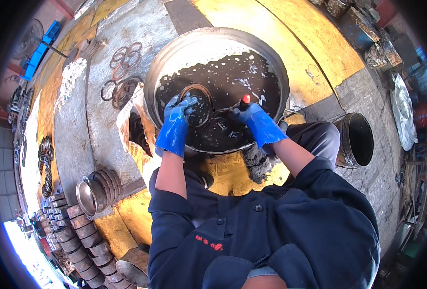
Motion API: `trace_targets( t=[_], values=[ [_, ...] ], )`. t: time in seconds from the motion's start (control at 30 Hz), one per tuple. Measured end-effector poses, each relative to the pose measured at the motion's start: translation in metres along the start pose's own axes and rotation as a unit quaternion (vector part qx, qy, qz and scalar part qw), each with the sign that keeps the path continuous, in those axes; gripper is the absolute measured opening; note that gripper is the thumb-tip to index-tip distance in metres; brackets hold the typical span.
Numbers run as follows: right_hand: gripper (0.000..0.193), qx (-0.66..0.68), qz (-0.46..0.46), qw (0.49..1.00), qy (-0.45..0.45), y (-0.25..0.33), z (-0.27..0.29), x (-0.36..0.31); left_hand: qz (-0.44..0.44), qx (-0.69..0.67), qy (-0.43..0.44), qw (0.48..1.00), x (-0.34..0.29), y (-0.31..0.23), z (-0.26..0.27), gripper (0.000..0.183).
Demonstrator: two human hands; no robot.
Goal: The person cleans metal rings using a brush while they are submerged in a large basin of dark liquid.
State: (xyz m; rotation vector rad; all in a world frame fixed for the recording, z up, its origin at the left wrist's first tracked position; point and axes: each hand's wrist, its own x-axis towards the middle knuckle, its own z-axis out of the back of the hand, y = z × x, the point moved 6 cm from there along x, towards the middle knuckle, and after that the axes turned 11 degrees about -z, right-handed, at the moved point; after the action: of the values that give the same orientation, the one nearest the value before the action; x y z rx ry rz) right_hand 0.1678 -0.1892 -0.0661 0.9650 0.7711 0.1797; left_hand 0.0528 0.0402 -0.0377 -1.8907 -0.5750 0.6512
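Observation:
A wide round metal basin [282,79] of dark, foam-flecked liquid is in front of me. My left hand [178,111], in a blue rubber glove, grips the left side of a metal ring [198,87] tilted over the liquid. Also gloved in blue, my right hand [250,115] is closed around a dark-handled tool [245,100] with a red end pointing up. The tool's working end is hard to make out against the dark liquid near the ring's right side.
Several loose rings [125,91] lie on the floor left of the basin. Stacked metal rings [81,226] fill the lower left, near a shiny ring [85,198]. A dark bucket [343,142] stands to the right; a dark shaggy rag [259,164] hangs near the basin's front.

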Motion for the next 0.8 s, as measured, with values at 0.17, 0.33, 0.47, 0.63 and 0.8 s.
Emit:
trace_targets(
  t=[0.17, 0.33, 0.47, 0.63, 0.8],
  values=[
    [0.03, 0.103, 0.17, 0.98, 0.012, 0.072, -0.019, -0.018, -0.002, -0.014, 0.023, 1.0, -0.002, 0.003, 0.005, 0.022],
    [0.032, -0.06, 0.355, 0.929, -0.084, 0.102, -0.012, -0.02, 0.028, 0.001, 0.022, 0.999, -0.009, 0.001, -0.01, 0.024],
    [0.031, -0.111, 0.198, 0.969, -0.098, 0.069, -0.002, 0.005, 0.035, 0.022, 0.02, 0.999, -0.014, -0.008, -0.017, 0.025],
    [0.034, -0.081, -0.009, 0.996, 0.034, 0.056, -0.022, -0.018, 0.002, 0.023, 0.031, 0.999, -0.015, -0.017, -0.015, 0.022],
    [0.037, 0.173, 0.068, 0.971, 0.15, 0.048, -0.025, -0.06, -0.028, 0.055, 0.031, 0.998, -0.011, -0.014, -0.011, 0.028]
  ],
)
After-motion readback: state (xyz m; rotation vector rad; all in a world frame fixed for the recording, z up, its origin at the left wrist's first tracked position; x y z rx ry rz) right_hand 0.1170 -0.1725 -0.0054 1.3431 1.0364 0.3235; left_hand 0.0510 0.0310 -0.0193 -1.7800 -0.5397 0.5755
